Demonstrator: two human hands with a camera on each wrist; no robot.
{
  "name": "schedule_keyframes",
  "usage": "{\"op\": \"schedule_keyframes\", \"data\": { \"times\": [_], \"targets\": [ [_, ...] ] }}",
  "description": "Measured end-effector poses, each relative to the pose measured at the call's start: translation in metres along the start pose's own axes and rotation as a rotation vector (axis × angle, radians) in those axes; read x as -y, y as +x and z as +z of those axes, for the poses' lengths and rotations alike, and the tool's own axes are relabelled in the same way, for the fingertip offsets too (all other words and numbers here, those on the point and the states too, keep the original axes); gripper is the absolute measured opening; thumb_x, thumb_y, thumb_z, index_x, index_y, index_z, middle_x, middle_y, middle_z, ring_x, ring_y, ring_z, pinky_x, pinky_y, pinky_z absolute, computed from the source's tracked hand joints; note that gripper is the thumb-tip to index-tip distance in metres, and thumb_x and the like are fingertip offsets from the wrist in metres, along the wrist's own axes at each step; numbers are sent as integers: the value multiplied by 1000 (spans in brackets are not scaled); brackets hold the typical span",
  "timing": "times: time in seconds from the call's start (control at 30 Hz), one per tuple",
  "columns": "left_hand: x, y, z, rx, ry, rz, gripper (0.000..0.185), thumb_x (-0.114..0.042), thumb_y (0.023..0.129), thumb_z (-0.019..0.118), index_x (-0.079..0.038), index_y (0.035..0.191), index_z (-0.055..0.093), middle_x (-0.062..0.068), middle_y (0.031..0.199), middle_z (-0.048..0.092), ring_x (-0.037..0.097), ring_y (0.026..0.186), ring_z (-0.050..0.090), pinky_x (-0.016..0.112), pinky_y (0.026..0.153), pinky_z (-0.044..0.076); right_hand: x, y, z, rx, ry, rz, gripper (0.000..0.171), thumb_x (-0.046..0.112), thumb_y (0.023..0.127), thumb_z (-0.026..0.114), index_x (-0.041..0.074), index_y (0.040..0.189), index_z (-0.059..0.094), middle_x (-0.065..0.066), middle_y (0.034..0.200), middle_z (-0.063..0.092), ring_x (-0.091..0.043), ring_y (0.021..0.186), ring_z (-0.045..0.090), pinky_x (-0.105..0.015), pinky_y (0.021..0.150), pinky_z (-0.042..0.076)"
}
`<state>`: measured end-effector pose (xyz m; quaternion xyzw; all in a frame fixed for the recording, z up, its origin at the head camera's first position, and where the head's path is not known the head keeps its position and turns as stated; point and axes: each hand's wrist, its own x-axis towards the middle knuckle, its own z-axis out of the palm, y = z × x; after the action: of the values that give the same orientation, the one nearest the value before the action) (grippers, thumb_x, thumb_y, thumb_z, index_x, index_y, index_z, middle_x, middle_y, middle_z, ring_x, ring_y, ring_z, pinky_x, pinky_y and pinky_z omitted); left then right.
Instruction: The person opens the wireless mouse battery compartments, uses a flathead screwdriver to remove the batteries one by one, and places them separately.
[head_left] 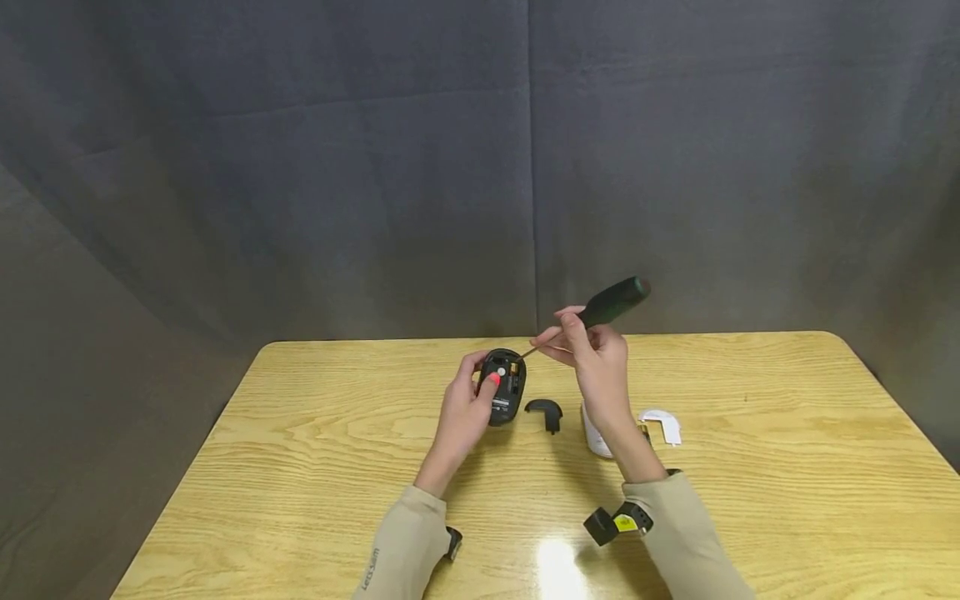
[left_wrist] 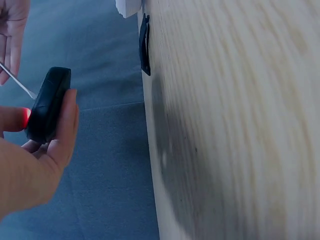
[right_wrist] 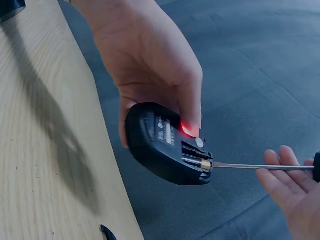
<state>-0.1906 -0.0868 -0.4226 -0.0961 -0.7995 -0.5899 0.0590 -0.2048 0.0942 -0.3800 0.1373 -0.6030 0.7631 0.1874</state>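
Wooden bench [head_left: 315, 467] fills the lower frame. Left hand [head_left: 465, 412] grips the black mouse [head_left: 503, 386] mid-frame, lifted off the wood, underside up. Right hand [head_left: 596, 358] pinches a green-handled screwdriver [head_left: 611, 303], tip in the mouse's battery bay. Small black cover [head_left: 545, 410] lies just right.

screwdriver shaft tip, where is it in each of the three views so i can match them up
Head: the screwdriver slants down-left from the right hand, tip at the top of the black mouse, picture centre.
Left wrist: only the thin shaft shows, upper left, meeting the mouse.
Right wrist: shaft lies level at lower right, tip in the mouse's open bay.
Shared landmark: the left hand's red-lit thumb on the mouse.
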Motion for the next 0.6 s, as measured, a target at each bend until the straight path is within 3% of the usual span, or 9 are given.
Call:
{"op": "schedule_keyframes", "data": {
  "times": [0.17,0.4,0.5,0.6],
  "targets": [
    [-1,-1,2,-1,114,48,36,-9,106,52,0,141,52,21,133,61,28,91,69,38,76,57,3,0,0,-37,56,33,19,21,109,56,3,106,63,-8,82,73,-24,81,76,-43,84,60],
    [1,-3,6,-30,155,32,34,-8,105,54,2,137,55,23,132,63,36,111,66,51,90,55,1,-1,-2,-52,21,90,23,26,109,55,5,106,61,-5,80,73,-20,78,76,-41,83,60],
    [1,-4,6,-35,165,16,34,-9,105,54,3,137,55,24,131,63,37,114,65,51,92,55,0,-2,-3,-81,20,153,29,30,109,54,2,106,61,-4,76,72,-18,74,75,-38,79,61],
    [1,-3,4,-67,161,6,34,-9,105,54,3,137,55,24,130,63,34,106,66,48,87,56,1,-3,-3,-87,10,226,36,32,108,56,-3,107,60,-3,70,71,-15,66,73,-36,73,62]
  ]
}}
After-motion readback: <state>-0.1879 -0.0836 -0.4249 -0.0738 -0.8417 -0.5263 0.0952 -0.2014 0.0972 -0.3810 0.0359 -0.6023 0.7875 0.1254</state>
